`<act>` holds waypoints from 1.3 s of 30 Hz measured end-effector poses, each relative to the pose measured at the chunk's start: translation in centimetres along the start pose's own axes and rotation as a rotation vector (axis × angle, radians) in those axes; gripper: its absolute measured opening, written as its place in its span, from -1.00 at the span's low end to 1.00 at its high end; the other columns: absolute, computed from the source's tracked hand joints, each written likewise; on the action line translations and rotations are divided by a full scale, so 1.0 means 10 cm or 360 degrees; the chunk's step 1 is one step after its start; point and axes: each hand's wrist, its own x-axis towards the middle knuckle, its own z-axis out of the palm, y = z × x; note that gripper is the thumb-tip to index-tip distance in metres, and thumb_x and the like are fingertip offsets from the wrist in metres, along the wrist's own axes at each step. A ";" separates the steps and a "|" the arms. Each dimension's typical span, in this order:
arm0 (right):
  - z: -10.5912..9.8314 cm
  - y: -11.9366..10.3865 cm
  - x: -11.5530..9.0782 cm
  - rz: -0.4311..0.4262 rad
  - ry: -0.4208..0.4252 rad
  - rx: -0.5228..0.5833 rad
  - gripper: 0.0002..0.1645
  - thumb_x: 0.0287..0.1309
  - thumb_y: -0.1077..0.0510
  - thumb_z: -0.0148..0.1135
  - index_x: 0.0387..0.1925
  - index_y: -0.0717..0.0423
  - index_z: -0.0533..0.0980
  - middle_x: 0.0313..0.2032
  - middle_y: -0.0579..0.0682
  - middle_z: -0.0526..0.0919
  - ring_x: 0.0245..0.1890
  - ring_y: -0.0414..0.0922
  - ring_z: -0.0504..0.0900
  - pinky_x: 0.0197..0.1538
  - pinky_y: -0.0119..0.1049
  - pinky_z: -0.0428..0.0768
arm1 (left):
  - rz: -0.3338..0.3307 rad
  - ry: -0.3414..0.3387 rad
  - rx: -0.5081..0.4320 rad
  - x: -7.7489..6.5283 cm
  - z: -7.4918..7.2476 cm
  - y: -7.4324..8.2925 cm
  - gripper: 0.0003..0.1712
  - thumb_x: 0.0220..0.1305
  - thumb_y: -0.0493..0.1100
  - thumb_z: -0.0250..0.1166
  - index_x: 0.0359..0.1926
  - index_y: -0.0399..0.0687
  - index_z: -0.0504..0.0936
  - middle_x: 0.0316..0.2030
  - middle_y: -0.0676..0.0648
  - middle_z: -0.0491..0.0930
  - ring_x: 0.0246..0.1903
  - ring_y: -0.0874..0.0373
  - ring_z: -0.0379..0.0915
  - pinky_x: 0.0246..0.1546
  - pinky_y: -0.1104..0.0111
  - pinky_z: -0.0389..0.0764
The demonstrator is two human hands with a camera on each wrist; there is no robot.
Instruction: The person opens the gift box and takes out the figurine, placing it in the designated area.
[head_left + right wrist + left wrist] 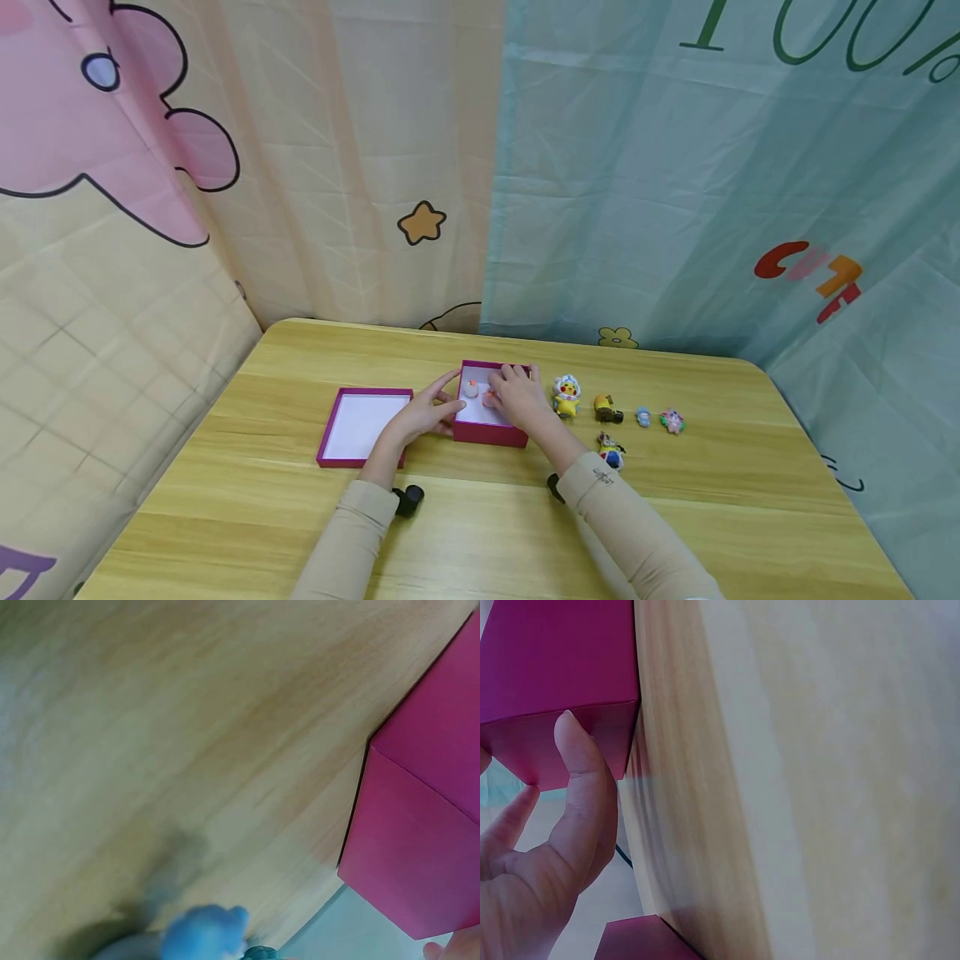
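A magenta box (491,434) with a white inside stands on the table. My left hand (427,412) steadies it from the left, its thumb (583,761) and fingers touching the side wall (562,750). My right hand (520,398) reaches over the right side into the box, fingertips down inside. Close by its thumb is a small pink figurine (490,398), partly covered; whether the fingers pinch anything I cannot tell. Left of it in the box lies a whitish, peach-like figurine (471,388). In the right wrist view, the box wall (412,847) hides most of the hand.
Left of the box lies its lid (324,442), white inside up. To the right are a white-hooded yellow figurine (567,397), a brown-and-yellow one (606,409), a small blue one (642,417), a pink-and-green one (672,421) and, near my right sleeve, a yellow-and-blue one (611,452).
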 end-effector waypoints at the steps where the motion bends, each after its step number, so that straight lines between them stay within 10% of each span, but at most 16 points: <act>1: 0.00 0.00 0.00 0.0005 -0.0001 -0.0004 -0.64 0.17 -0.16 0.10 -0.13 -0.05 0.49 -0.02 0.06 0.49 0.10 0.04 0.38 0.24 0.17 0.15 | 0.0000 0.0001 0.0000 0.00 0.00 0.00 -0.27 0.26 -0.20 0.16 0.39 0.15 0.07 -0.08 -0.25 0.30 -0.39 0.08 0.44 -0.34 0.19 0.64; 21: -0.08 0.01 -0.04 -0.0036 0.0050 -0.0075 -0.54 0.22 -0.14 0.05 0.09 -0.08 0.44 0.08 0.05 0.46 0.13 0.02 0.38 0.24 0.14 0.17 | 0.0001 -0.0006 0.0003 0.00 0.01 0.00 -0.28 0.28 -0.20 0.15 0.39 0.13 0.06 -0.08 -0.26 0.30 -0.40 0.09 0.44 -0.36 0.20 0.64; 39: -0.39 0.23 -0.32 -0.0242 0.0432 -0.0070 -0.75 0.20 -0.09 0.08 -0.23 -0.02 0.43 -0.34 -0.04 0.41 -0.18 -0.02 0.44 -0.04 -0.11 0.41 | 0.0022 0.0011 0.0028 0.02 0.00 -0.03 -0.27 0.27 -0.20 0.15 0.39 0.11 0.06 -0.09 -0.25 0.31 -0.43 0.10 0.41 -0.37 0.16 0.64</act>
